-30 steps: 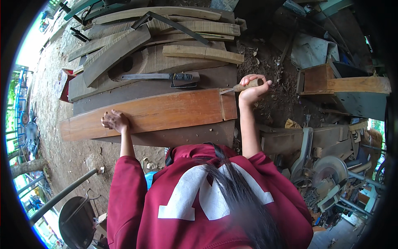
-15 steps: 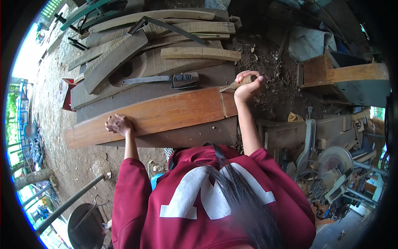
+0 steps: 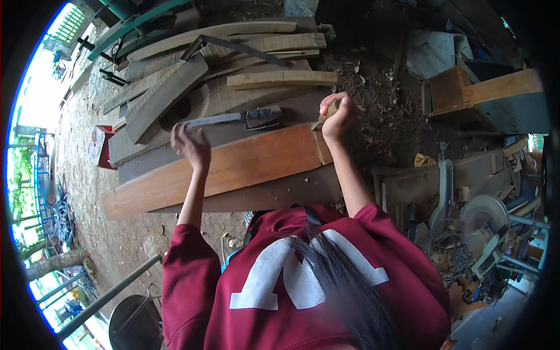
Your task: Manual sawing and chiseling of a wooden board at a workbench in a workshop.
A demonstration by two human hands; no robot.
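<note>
A long reddish-brown board (image 3: 256,162) lies across the work surface in front of me, with a narrow cut line near its right end. My right hand (image 3: 335,123) is wrapped around the wooden handle of a chisel (image 3: 333,108), upright by that cut line; its blade is mostly hidden. Raised off the board, my left hand (image 3: 193,146) has its fingers apart, at the left end of a flat, long grey tool (image 3: 217,119) with a black-wrapped right part. Whether the fingertips touch this tool I cannot tell.
Several rough curved timber pieces (image 3: 274,42) are stacked beyond the board, with a dark metal angle piece (image 3: 245,49) on top. A red box (image 3: 105,146) stands at the left. At the right are a wooden drawer-like box (image 3: 484,93) and scrap with a round disc (image 3: 483,217).
My left hand has lifted from the board and moved away from me to the grey tool's end. My right hand keeps the chisel near the cut line, turned more upright.
</note>
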